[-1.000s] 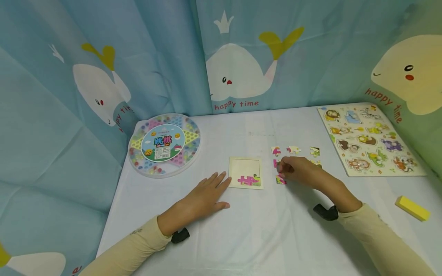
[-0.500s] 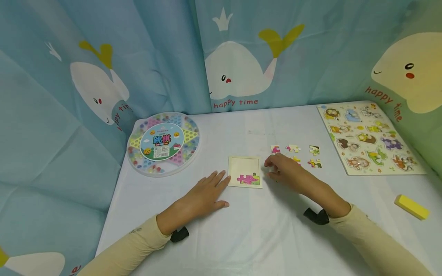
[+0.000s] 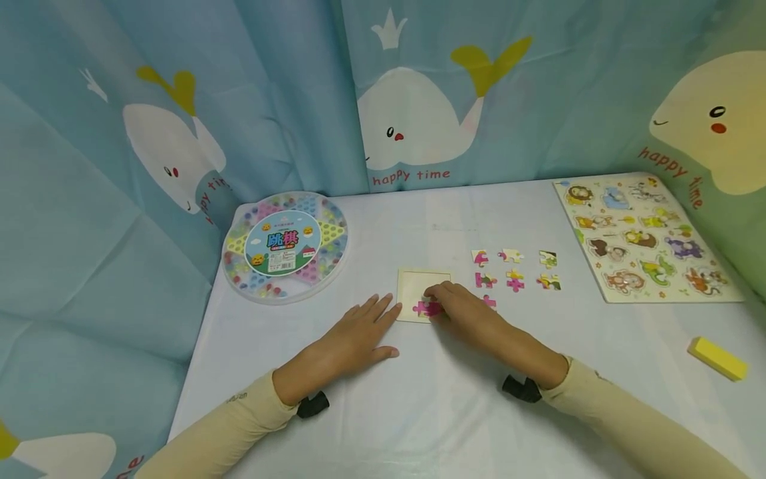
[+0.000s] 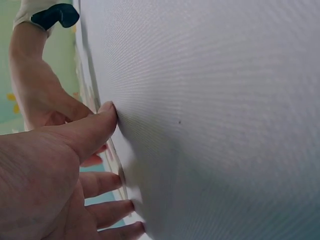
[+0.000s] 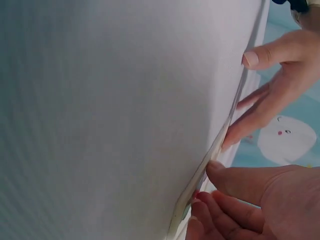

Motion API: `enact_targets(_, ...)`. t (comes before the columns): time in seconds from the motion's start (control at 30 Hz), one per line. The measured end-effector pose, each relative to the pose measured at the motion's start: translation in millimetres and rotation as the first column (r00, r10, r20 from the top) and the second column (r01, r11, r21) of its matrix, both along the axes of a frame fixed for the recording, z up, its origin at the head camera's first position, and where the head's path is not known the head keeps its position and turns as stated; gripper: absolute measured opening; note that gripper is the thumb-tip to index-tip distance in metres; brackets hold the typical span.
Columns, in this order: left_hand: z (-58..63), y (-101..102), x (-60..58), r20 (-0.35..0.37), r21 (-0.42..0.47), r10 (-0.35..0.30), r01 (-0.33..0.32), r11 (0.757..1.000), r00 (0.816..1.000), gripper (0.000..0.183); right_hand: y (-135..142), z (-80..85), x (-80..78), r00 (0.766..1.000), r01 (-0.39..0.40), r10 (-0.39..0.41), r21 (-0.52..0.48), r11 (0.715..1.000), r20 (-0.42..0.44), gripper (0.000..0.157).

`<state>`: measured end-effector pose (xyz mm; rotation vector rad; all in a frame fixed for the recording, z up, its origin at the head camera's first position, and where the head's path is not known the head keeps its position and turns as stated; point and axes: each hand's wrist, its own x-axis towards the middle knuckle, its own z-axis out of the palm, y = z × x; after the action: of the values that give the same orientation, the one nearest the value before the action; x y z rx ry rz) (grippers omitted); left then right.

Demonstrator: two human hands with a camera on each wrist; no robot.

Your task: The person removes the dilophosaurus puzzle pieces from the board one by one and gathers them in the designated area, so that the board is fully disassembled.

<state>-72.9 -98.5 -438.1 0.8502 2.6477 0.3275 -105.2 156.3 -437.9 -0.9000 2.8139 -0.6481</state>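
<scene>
A square cream puzzle board (image 3: 409,283) lies on the table, with pink puzzle pieces (image 3: 421,308) in its lower part. My left hand (image 3: 362,342) rests flat on the table, fingers spread, fingertips right at the board's left edge; in the left wrist view its thumb (image 4: 100,125) stands apart from the fingers. Over the board's right part, my right hand (image 3: 469,316) has curled fingers and pinches at a puzzle piece, mostly hidden under the fingertips. In the right wrist view, a bit of pink (image 5: 195,194) shows at its fingers (image 5: 212,215), beside the board edge.
Several loose puzzle pieces (image 3: 514,281) lie in rows right of the board. A round Chinese checkers set (image 3: 284,247) is at the back left. An animal peg board (image 3: 646,239) lies at the right, and a yellow block (image 3: 718,358) nearer the front.
My right hand has moved left from the loose pieces onto the board, uncovering most of those pieces. My left hand has stayed at the board's left edge.
</scene>
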Motion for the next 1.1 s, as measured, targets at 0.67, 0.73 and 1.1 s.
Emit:
enact_targets(0.67, 1.5, 1.8, -3.2, 0.012, -0.023, 0.012, -0.012, 1.0, 1.0, 0.08, 1.2, -0.2, 2.2, 0.997, -0.046, 0.042, -0.074, 0.996, -0.059, 0.032)
enact_targets(0.73, 2.6, 1.9, -2.9, 0.016, -0.018, 0.014, -0.013, 1.0, 1.0, 0.08, 1.8, -1.2, 2.7, 0.998, -0.042, 0.038, -0.087, 0.995, -0.054, 0.031)
enact_targets(1.1, 0.7, 1.6, 1.4, 0.014, 0.011, 0.009, -0.01, 1.0, 1.0, 0.078, 13.8, 4.3, -3.4, 0.997, -0.012, 0.024, -0.166, 0.986, 0.069, 0.02)
